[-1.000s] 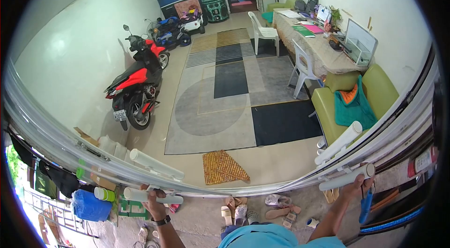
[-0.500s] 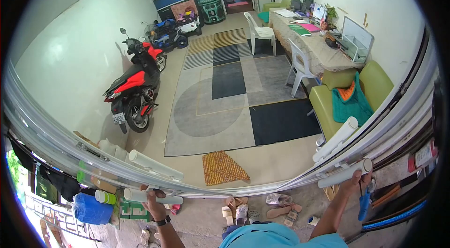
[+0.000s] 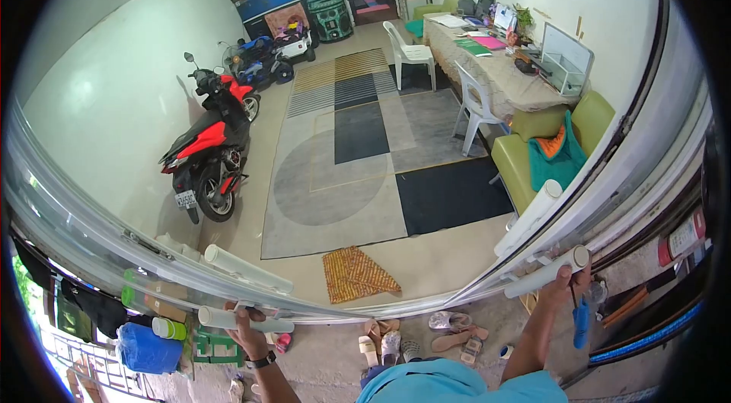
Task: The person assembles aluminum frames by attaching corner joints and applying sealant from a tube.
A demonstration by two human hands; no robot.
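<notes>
My left hand, a dark band on its wrist, is wrapped round a white tubular door handle on the left glass door. My right hand grips the matching white door handle on the right door. From the right hand hangs a slim blue object on a thin dark strand; its kind I cannot make out. Inside the glass, a second pair of white tubes shows, the left inner handle and the right inner handle. The doors stand apart, with the room visible between them.
A folded orange-brown mat lies just inside the threshold. Several sandals and shoes sit on the concrete before me. Inside are a red-black scooter, a grey patterned rug, a white chair, a long table and a green sofa.
The view has turned slightly right, so the room sits further left in it. My right hand and its handle appear a little further left and higher. Both hands keep their grip.
</notes>
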